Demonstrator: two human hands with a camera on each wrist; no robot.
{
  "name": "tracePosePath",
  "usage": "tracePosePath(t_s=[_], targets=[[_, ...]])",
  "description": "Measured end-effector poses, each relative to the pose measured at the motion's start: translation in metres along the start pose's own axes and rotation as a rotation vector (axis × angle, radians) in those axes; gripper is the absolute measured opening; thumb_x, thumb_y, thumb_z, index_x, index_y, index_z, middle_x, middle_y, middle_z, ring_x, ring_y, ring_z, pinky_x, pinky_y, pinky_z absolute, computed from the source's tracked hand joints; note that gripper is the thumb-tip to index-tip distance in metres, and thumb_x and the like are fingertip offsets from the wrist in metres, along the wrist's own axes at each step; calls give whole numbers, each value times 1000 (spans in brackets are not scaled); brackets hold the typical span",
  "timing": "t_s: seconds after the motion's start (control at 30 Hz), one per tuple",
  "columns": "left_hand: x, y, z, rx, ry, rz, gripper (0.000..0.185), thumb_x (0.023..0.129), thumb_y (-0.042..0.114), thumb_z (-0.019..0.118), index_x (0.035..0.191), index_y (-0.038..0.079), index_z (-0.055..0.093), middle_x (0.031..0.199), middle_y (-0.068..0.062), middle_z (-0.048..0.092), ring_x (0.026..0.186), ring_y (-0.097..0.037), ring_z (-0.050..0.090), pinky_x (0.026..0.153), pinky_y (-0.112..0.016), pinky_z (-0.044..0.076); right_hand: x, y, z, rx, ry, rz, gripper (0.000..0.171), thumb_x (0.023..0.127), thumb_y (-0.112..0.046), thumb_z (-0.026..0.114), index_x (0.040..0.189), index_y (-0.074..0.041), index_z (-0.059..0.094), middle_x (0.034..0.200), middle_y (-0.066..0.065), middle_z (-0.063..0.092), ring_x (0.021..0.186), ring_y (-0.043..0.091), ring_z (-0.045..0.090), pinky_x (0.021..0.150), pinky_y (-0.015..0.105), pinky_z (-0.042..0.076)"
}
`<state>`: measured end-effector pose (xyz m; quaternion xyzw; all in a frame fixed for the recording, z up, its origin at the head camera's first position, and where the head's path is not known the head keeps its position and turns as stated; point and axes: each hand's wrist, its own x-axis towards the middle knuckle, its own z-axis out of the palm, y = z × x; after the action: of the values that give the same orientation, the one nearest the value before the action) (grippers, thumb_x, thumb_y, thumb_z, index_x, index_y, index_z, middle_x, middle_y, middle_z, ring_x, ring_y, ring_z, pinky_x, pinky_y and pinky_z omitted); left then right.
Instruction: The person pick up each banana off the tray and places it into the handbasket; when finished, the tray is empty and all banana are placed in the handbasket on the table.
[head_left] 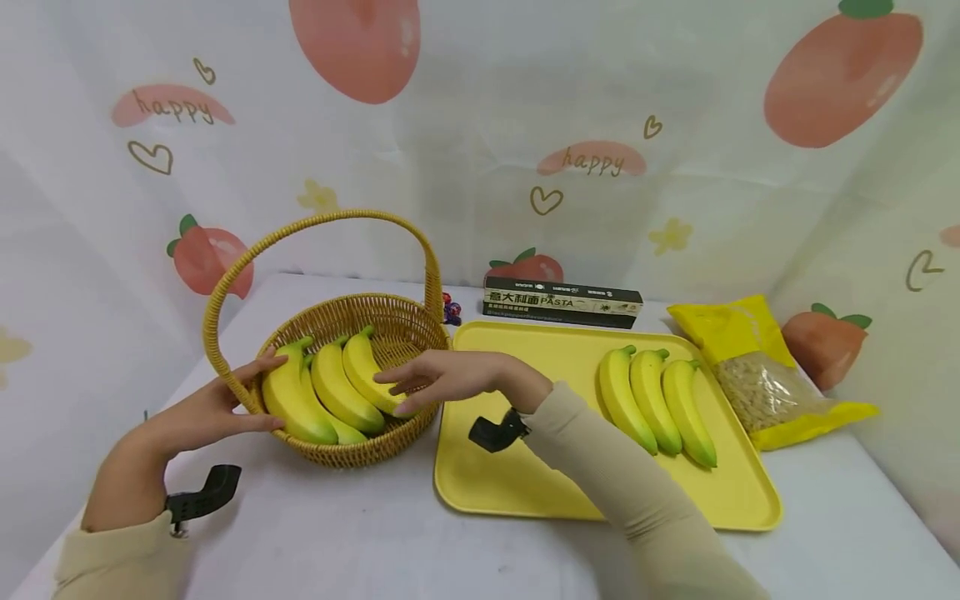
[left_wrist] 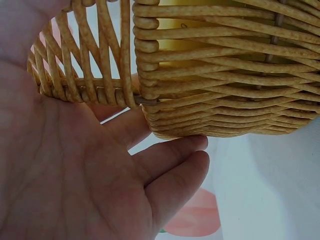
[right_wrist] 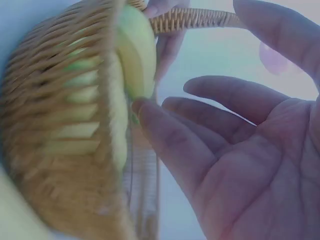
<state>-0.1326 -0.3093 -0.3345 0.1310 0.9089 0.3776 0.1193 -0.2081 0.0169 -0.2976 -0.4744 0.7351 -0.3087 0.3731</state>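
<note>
On the worktop (head_left: 352,533), at ten o'clock: the basket (head_left: 345,454) stands upright under its arched handle (head_left: 352,214), with at least four bananas (head_left: 341,387) inside.
Left grip (head_left: 206,412): at the basket's nine o'clock, fingers spread and fairly straight about the handle's foot, touching the weave; how firmly it presses, I can't tell.
Right grip (head_left: 450,375): at the basket's three o'clock, fingers loosely parted, holding nothing that I can see; whether it touches the nearest banana (head_left: 367,375) is unclear from here.
Basket risk: a hard shove from three o'clock could slide or tip it, as only one hand steadies the far side.
Pile risk: the fruit lies overlapped toward six o'clock, so a careless nudge might roll one over the front rim.
Sleeve risk: the right sleeve (head_left: 645,483) crosses the tray (head_left: 510,487) at three o'clock; a dropped forearm could knock the three tray bananas (head_left: 654,404) askew.
</note>
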Motion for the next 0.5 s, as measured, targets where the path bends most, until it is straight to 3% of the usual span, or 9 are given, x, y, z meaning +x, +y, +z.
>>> tracePosePath(t_s=[0.23,0.5], targets=[[0,-4,3,-13,1,0,84,83,20,69,148,8,18,154,-25,0,129,-54,22,94,-67,32,-65,23,14,18,115,2,64,93,-17,57,147,-6,25,155,8,21,142,19,23,112,36,28],[1,-4,2,-5,0,6,85,83,20,69,149,9,17,154,-25,0,129,-54,22,94,-68,31,-119,44,30,31,299,45,67,92,-26,58,147,-9,24,156,7,18,140,29,27,111,45,27]])
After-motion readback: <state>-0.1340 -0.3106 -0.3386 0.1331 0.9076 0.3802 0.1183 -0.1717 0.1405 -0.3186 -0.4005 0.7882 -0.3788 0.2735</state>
